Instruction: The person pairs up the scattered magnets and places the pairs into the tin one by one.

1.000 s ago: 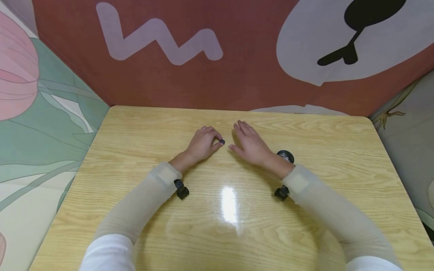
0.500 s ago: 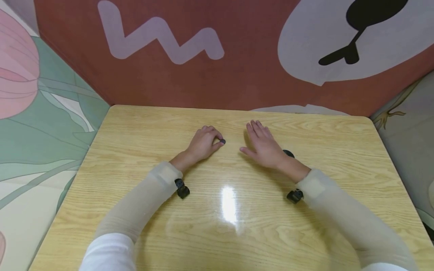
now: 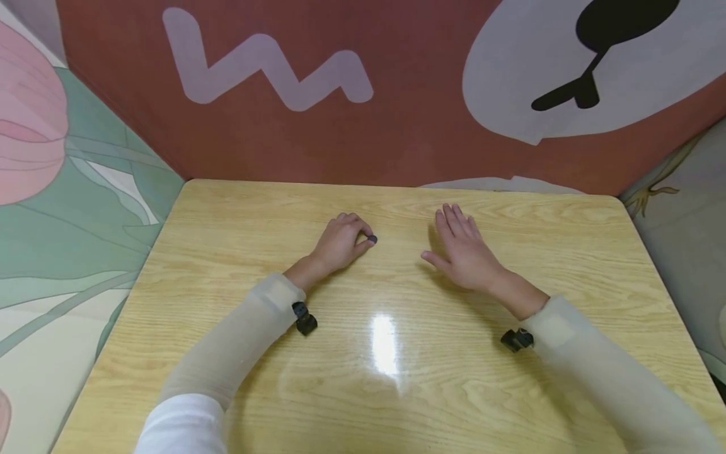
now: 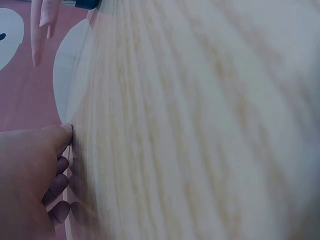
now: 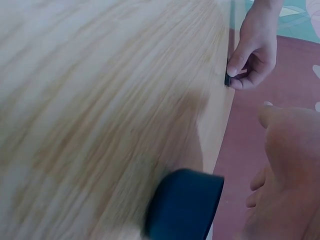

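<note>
My left hand [image 3: 336, 243] pinches a small dark roundish piece [image 3: 372, 239] between thumb and index finger, low at the table. In the right wrist view the same dark piece [image 5: 227, 79] shows as a thin edge against the tabletop. My right hand [image 3: 467, 257] is held over the table with its fingers straight and its thumb apart, holding nothing. A short dark cylinder [image 5: 184, 206] stands on the table beside the right hand in the right wrist view. In the head view that hand hides it. Its kind is unclear.
The wood-grain table [image 3: 351, 403] ends at the back against a red-brown wall [image 3: 340, 151] with painted shapes. Painted walls also flank it left and right. Black wrist cameras hang from both sleeves, the left camera [image 3: 305, 320] and the right camera [image 3: 517, 340].
My right hand has moved to the right, away from the left hand, and now covers the dark cylinder in the head view. The left hand stays put with its dark piece.
</note>
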A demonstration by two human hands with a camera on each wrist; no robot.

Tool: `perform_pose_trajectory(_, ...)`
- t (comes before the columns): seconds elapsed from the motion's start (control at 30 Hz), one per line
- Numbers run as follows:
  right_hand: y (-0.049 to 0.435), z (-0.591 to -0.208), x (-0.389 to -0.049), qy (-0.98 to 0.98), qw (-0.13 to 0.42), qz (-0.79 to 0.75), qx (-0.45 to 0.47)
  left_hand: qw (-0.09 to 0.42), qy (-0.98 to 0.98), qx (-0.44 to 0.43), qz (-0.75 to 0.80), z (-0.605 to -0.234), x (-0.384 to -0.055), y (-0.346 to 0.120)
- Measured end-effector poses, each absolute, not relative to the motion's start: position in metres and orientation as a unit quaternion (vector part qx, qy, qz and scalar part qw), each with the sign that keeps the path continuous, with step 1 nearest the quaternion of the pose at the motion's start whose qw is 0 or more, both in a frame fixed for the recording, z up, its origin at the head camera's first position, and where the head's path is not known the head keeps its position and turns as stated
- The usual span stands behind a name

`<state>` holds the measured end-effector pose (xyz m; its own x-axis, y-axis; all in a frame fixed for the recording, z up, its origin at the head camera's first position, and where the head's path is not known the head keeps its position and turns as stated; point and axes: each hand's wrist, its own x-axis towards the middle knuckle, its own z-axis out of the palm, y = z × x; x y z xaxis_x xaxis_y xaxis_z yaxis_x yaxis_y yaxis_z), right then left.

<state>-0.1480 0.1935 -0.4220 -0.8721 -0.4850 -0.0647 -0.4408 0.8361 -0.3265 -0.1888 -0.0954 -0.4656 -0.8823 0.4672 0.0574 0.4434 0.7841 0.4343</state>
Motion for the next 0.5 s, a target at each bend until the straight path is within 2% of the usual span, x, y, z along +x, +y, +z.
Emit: perform_pose_trajectory(0.5, 0.227, -0.42, -0.131, 0.963, 0.09, -0.168, -0.191, 0.023, 0.943, 0.244, 0.224, -0.464, -0.187, -0.095)
